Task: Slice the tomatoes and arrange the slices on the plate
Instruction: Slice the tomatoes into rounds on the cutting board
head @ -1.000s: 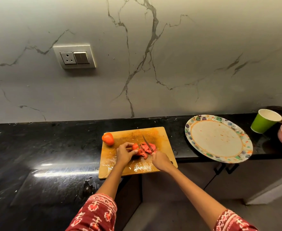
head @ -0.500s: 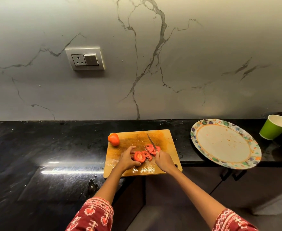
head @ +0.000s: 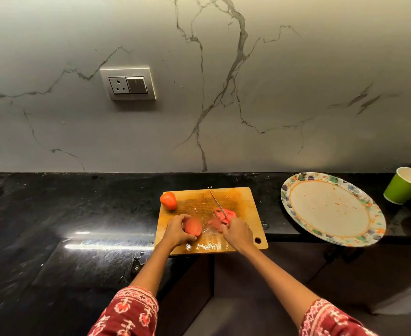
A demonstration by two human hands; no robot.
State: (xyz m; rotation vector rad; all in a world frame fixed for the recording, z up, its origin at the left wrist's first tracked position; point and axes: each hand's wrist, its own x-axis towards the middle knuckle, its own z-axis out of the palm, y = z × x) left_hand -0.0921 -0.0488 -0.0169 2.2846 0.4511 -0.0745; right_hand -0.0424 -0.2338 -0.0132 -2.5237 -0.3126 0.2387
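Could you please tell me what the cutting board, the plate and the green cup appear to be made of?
The cutting board looks like wood or bamboo: tan, matte, wet-stained, with a hanging hole. The plate seems to be paper or melamine: thin, dull, with a printed floral rim. The green cup is probably paper: thin rim, white inside.

Your whole tomato [head: 168, 200] sits upper left on the board; another [head: 193, 226] lies lower — slices [head: 224, 215] centre, plate [head: 296, 187] bare, far right.

cutting board [head: 245, 200] on counter [head: 78, 209], whole tomato [head: 168, 200] at its far-left corner, slices [head: 224, 215] mid-board, plate [head: 330, 207] right
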